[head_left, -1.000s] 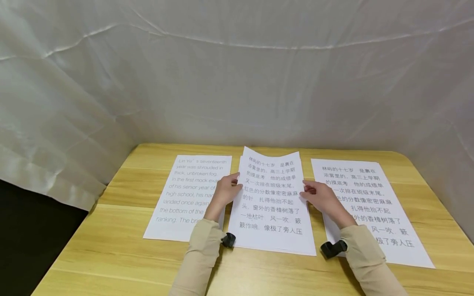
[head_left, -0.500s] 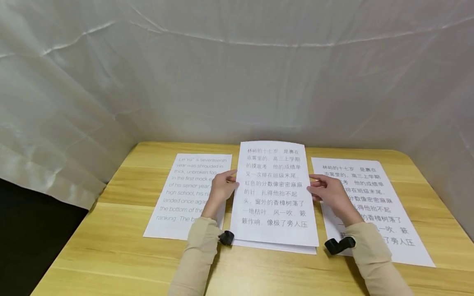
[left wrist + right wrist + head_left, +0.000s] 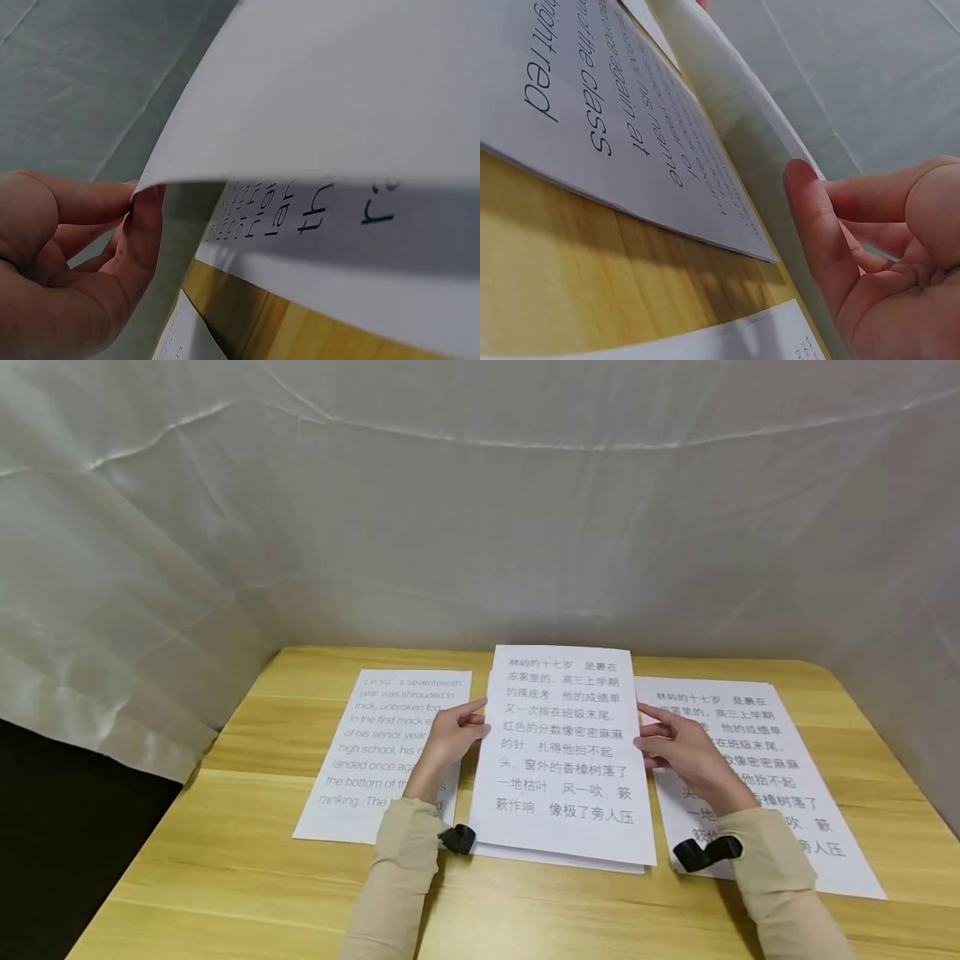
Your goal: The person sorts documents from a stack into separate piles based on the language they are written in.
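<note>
A white sheet of paper (image 3: 566,752) printed with Chinese characters is held up by both side edges in the head view. My left hand (image 3: 450,739) pinches its left edge between thumb and fingers, clearly seen in the left wrist view. On the opposite edge, my right hand (image 3: 686,752) grips the paper the same way. Beneath the raised sheet lies a middle stack of paper (image 3: 630,150) with English print, shown in the right wrist view. Only the stack's lower and left margins peek out in the head view.
Left of the middle stack lies a sheet with English text (image 3: 375,760). To the right lies a sheet with Chinese text (image 3: 780,752), partly under my right hand and forearm. All rest on the wooden table (image 3: 247,893), which has a pale curtain (image 3: 480,527) behind it.
The held sheet has come up off the middle stack and shifted slightly right, with both hands along. Its top edge, curved at first, is now nearly straight.
</note>
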The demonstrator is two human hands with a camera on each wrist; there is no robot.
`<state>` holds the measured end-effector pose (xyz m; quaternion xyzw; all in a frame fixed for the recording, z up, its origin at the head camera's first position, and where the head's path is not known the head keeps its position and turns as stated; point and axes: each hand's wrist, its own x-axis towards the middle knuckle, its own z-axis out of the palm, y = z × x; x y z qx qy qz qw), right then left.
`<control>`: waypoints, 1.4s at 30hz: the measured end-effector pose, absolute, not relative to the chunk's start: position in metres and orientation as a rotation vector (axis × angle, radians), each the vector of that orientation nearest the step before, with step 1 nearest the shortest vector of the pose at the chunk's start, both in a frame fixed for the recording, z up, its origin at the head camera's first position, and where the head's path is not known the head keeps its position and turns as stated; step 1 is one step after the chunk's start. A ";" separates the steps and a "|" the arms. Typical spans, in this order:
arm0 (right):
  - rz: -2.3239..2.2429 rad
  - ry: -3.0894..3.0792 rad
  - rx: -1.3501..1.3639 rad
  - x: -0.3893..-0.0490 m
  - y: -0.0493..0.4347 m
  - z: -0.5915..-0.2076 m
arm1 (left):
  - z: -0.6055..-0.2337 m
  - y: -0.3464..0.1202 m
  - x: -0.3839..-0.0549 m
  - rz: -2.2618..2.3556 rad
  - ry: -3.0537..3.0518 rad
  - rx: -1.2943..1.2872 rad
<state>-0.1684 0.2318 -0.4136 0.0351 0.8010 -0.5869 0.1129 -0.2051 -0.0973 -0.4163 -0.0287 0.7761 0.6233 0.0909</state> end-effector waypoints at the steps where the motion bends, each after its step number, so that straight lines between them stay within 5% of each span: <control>1: -1.727 2.354 0.095 -0.168 0.233 -0.413 | -0.416 -0.097 -0.205 1.857 2.304 -0.073; 42: -1.303 2.542 0.079 -0.160 0.237 -0.396 | -0.404 -0.079 -0.186 1.768 2.425 -0.077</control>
